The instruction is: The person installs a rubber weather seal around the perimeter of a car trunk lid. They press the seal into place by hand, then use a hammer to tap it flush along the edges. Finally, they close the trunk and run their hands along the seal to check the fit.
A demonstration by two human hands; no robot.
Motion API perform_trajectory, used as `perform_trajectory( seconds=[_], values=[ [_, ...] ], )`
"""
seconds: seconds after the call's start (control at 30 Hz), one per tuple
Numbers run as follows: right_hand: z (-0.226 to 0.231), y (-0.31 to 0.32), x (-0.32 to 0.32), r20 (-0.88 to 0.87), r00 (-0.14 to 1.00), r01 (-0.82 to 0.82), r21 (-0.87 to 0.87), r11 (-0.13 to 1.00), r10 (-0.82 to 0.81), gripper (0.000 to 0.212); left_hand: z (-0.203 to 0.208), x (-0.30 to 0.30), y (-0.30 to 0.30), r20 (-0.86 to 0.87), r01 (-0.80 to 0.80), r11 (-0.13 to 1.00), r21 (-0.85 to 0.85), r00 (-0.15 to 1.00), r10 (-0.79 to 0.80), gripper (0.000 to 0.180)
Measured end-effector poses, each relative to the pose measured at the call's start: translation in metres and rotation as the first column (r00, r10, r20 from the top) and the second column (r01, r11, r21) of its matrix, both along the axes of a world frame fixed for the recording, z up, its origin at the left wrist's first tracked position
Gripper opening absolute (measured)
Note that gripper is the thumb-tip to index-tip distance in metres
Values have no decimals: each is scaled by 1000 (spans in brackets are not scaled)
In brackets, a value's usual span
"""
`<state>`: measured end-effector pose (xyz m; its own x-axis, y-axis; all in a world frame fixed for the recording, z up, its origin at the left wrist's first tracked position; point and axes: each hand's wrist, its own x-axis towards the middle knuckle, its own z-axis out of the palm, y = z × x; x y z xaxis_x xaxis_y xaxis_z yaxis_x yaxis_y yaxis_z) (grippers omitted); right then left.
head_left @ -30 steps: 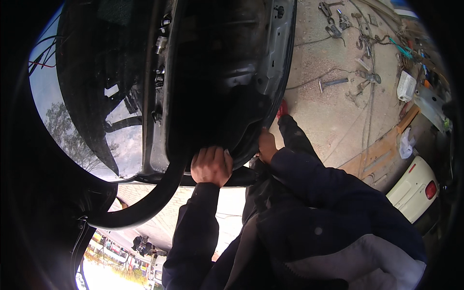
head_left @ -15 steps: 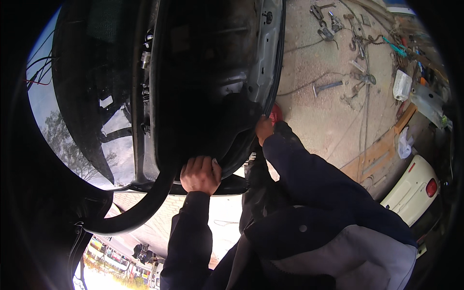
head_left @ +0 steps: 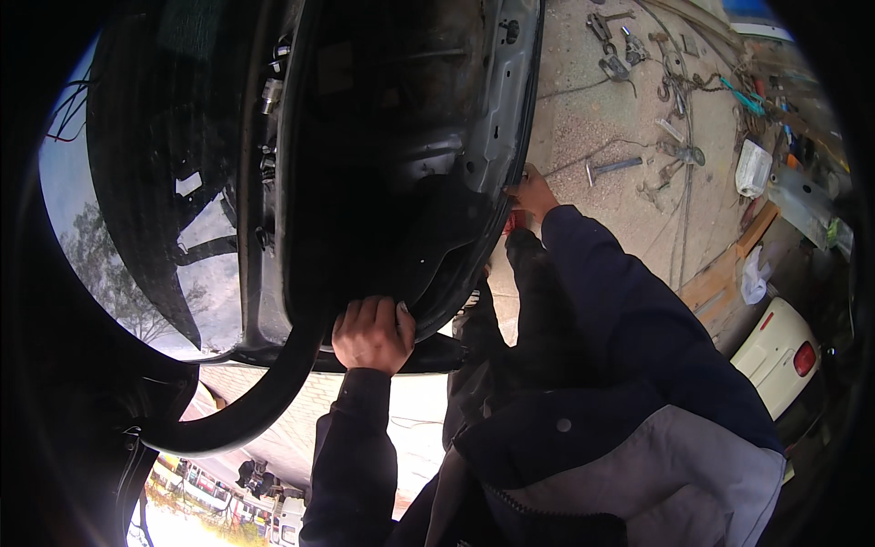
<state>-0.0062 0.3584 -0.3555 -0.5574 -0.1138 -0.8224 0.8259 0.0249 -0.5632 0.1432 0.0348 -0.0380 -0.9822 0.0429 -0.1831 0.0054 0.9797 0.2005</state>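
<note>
An open car trunk [head_left: 499, 100] lies in front of me, its inside dark. Black rubber seal [head_left: 516, 164] runs along its edge. My left hand [head_left: 374, 335] is closed over the near left part of the rim, knuckles up; what lies under its fingers is hidden. Out at the right edge, my right hand [head_left: 538, 193] has its fingers closed on the seal, though the fingertips are partly hidden. A curved black hinge arm [head_left: 241, 424] comes down beside my left hand.
Shiny socket-like metal pieces [head_left: 272, 96] sit on the ledge below the rear window [head_left: 182, 82]. On the ground to the right lie a hammer [head_left: 618, 167], several tools and cables, a white plastic container [head_left: 753, 169], a wooden board [head_left: 720, 278] and a cream car panel [head_left: 773, 356] with a red light.
My right hand has moved farther along the trunk's right edge, away from me. My left hand keeps its place on the rim. The view has shifted slightly.
</note>
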Motion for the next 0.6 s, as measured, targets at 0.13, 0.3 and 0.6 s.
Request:
perform_trajectory(
  seconds=[0.13, 0.3, 0.6],
  values=[
    [2, 10, -23, 132, 978, -160, -21, 987, 161, 62, 0, 1, 0, 7, -5, 1000, -9, 1000, 5, 14],
    [21, 12, -8, 108, 994, 18, -95, 995, -8, 64, -1, 1, 1, -14, -14, 1000, 4, 1000, 14, 14],
    [22, 1, -8, 46, 997, -65, 23, 998, 64, 58, -3, 0, 1, -45, -6, 1000, 9, 999, 6, 15]
  ],
)
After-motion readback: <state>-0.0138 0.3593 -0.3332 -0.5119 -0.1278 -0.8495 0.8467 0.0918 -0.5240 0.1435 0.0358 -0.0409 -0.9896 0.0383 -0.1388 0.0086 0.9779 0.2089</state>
